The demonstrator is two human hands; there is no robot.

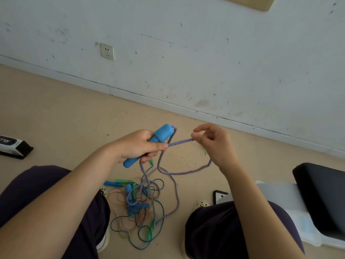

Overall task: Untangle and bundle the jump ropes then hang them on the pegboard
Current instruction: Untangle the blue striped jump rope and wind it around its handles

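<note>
— Setting: beige floor (56,109), scuffed white wall (186,53) with wall socket (107,51); wooden board corner (250,2) at top of wall, possibly the pegboard, too little visible to confirm.

— Landmark for entries?

— Blue handle (149,144). Held above floor, tilted, gripped by left hand (138,146), fingers curled round it, thumb pressing braid against handle.

— Rope attached?

— Purple-white braided rope (181,142), leaving top end of handle, running right of handle to right hand (212,144). Pinched there between thumb and fingertips. Slack loop hanging below that hand, trailing down to tangle (141,202) on floor, below handle, between the knees.

— Tangle contents?

— Thin teal cord, orange cord, green handles (123,181), further blue handles, rest of braid. Threading order not readable.

— Step in hand?

— Judged: untangling, early; one rope partly freed, none bundled, none hung.

— Next move requirement?

— Likely drawing braid clear of pile length by length, watching for snags on thin cords, then coiling against handle.

— Other items?

— Black-white box (15,146) far left of handle; black case (321,195) far right.
</note>
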